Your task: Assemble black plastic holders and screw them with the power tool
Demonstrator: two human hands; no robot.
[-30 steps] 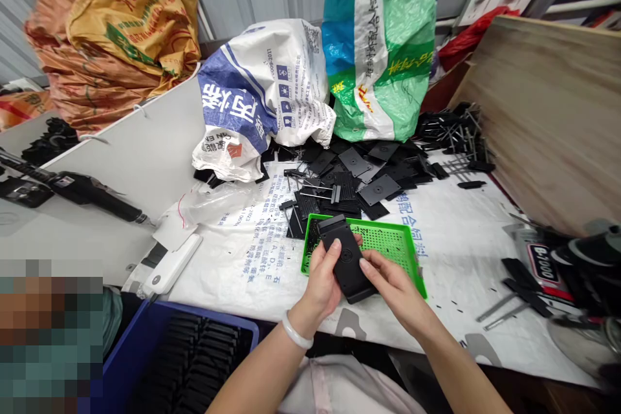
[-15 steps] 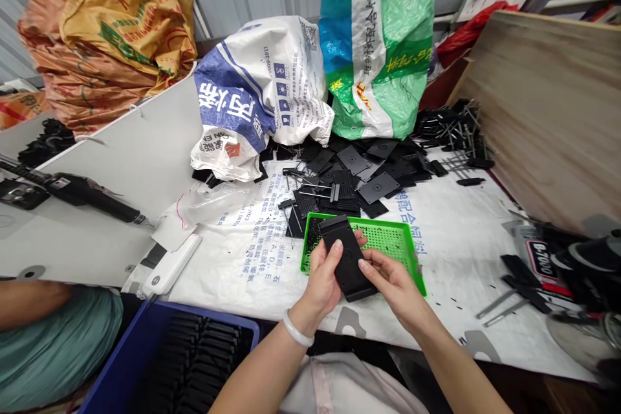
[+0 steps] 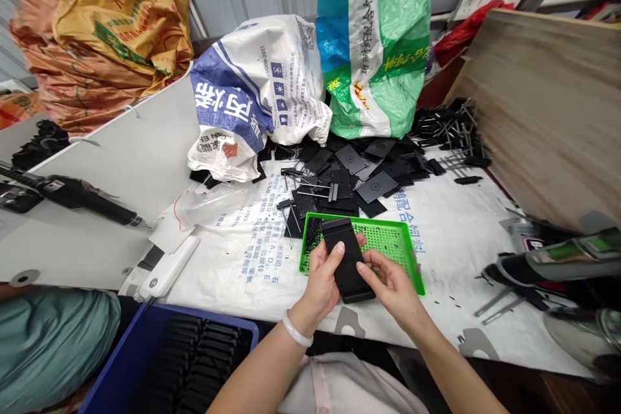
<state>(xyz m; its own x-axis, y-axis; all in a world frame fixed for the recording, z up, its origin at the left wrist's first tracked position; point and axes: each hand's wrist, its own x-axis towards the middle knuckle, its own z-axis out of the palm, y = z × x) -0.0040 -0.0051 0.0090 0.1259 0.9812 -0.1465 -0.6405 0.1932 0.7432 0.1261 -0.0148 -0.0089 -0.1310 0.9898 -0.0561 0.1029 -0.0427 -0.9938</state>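
Note:
A flat black plastic plate [image 3: 345, 260] with a round central recess is held in front of me, over the tray. My left hand [image 3: 320, 278] grips it from below, thumb pressed on its face. My right hand [image 3: 385, 279] pinches its right edge with thumb and fingertips. Beneath both hands lies a green perforated tray [image 3: 383, 234], its near corner close to my right hand. A heap of black plates and metal pins [image 3: 373, 184] spreads just beyond the tray, on a printed white sack [image 3: 228, 259].
A blue crate [image 3: 160, 318] of stacked black parts sits below the table edge at left, beside a co-worker's teal sleeve [image 3: 53, 343]. A power screwdriver [image 3: 72, 193] lies at far left. Full woven sacks [image 3: 373, 45] stand behind the heap. A wooden board [image 3: 548, 110] leans at right.
The black plate stays in both hands, and my left thumb has shifted slightly on its face. A grey and green cylindrical object has come in at the right, covering the labelled item.

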